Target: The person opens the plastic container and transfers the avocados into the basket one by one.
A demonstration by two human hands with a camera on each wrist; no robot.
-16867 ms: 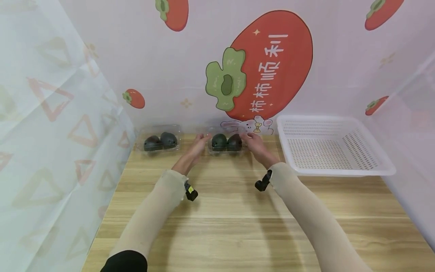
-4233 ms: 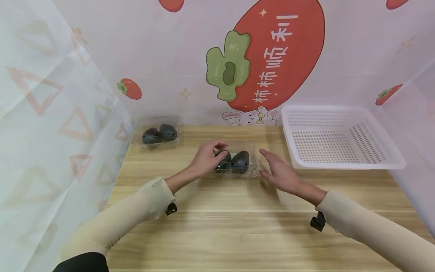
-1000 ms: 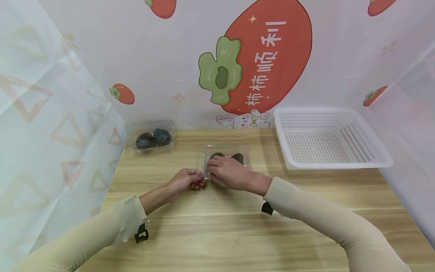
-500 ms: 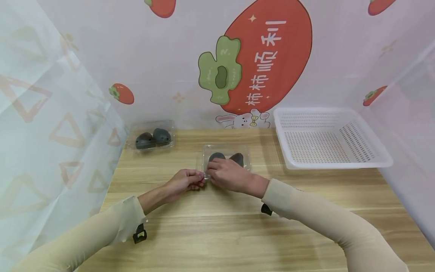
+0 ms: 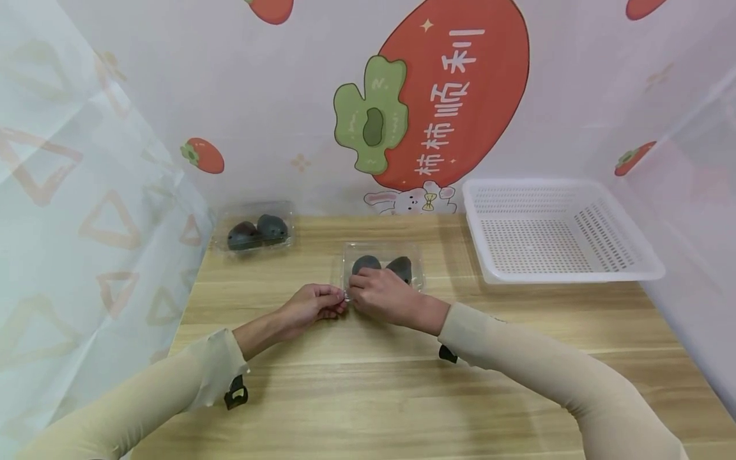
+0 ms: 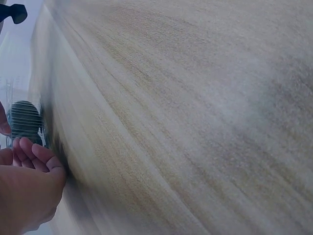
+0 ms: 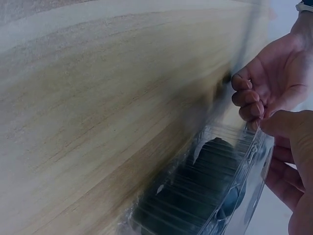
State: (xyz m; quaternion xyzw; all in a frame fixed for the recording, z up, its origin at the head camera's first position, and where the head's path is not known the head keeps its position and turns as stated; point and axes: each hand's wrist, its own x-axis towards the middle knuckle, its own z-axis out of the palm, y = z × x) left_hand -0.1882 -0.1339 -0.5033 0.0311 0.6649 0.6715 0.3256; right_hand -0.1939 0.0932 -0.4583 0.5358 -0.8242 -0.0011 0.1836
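A clear plastic clamshell box (image 5: 382, 248) with two dark avocados (image 5: 399, 268) lies mid-table in the head view. At its front left corner my left hand (image 5: 307, 309) pinches the edge between thumb and fingertips. My right hand (image 5: 382, 295) reaches across the front of the box, fingers bent at the same corner and covering part of one avocado. In the right wrist view, my right thumb (image 7: 283, 123) presses on the box's rim and the fingers lie behind it. The left wrist view has the left hand (image 6: 32, 191) low at the left, fingertips beside the box.
A second clear box (image 5: 284, 209) with two avocados sits at the back left. A white perforated plastic basket (image 5: 569, 277) stands at the back right. The wooden table (image 5: 368, 396) is bordered by printed cloth walls (image 5: 259, 96) at the back and sides.
Earlier both hands held the box's sides near the back wall; the box has since come forward. My hands have shifted to its front left corner, nearly still over the last second.
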